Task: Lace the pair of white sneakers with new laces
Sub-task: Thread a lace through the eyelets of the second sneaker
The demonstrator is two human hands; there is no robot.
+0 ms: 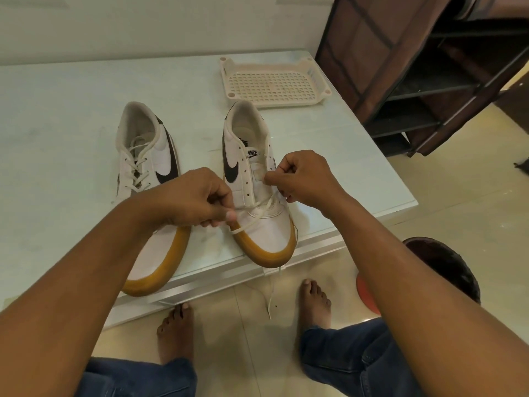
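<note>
Two white sneakers with black swooshes and tan toe rims stand on a glass table [71, 116], toes toward me. The left sneaker [148, 173] carries a lace through its eyelets. The right sneaker [257, 179] has a white lace [252, 222] crossing only its lowest eyelets. My left hand [197, 196] pinches one end of that lace over the toe. My right hand [303, 179] pinches the other end at the right eyelet row. A loose lace tail [272, 293] hangs off the table's front edge.
A cream perforated plastic tray [274, 81] sits at the table's far right. A dark shoe rack [429, 70] stands to the right. Below the table edge are my bare feet [313, 302] on a tiled floor and a dark round stool [446, 265].
</note>
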